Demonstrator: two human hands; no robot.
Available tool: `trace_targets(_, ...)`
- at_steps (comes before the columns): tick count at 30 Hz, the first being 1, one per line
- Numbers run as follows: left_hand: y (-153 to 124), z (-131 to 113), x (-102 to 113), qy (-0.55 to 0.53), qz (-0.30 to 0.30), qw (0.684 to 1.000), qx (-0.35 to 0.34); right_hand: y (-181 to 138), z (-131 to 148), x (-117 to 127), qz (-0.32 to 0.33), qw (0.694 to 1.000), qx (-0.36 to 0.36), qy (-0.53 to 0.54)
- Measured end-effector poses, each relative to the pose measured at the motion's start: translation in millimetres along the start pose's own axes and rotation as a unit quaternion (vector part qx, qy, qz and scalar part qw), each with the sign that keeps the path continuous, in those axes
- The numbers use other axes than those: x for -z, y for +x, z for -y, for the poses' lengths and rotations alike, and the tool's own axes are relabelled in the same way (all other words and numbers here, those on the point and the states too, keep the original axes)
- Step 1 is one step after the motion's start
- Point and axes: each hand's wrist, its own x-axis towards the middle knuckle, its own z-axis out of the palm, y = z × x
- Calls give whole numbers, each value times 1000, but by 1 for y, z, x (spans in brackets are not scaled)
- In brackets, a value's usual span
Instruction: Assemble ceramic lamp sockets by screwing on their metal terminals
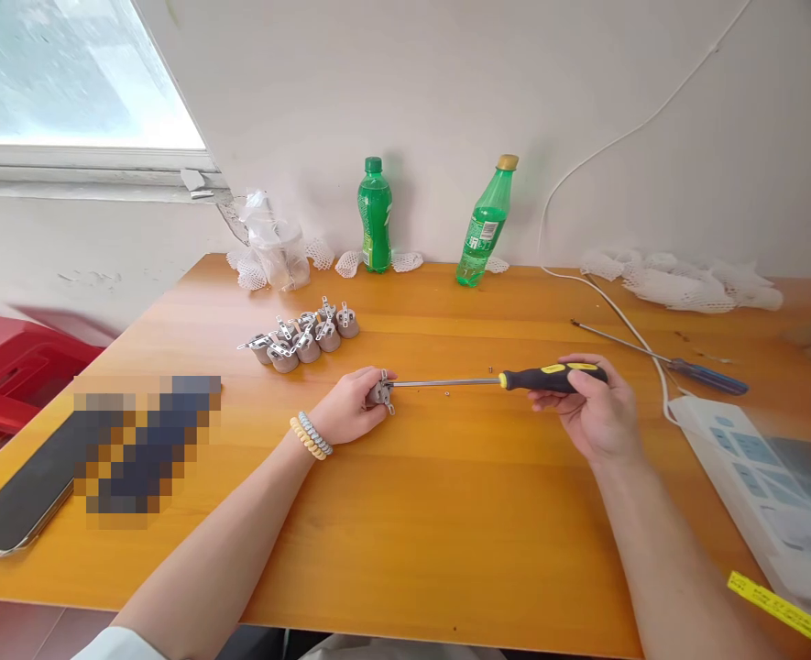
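In my left hand (351,403) is a small grey cylindrical part with a metal bracket (380,394), turned on its side so the bracket faces right. My right hand (596,403) grips the black and yellow handle of a screwdriver (446,382). Its shaft runs level to the left, and the tip meets the bracket side of the part; the exact contact is too small to make out. Two tiny metal pieces (447,394) lie near the shaft. Farther back, several similar grey parts with metal brackets (307,345) stand grouped on the wooden table (405,532).
A second screwdriver (711,377) lies at the right, crossed by a white cable (642,341). Nearby is a white power strip (735,477). Two green bottles (376,220) stand by the wall among white foam nets (686,280). A dark phone-like slab (27,481) rests at left.
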Motion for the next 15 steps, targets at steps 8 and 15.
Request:
trace_targets(8,2,-2,11,149,-19,989,-6,-16,24,5,103,989,48,-94)
trace_targets(15,1,2,13,194,-36,980,-8,-14,14,8,79,976,82,-188)
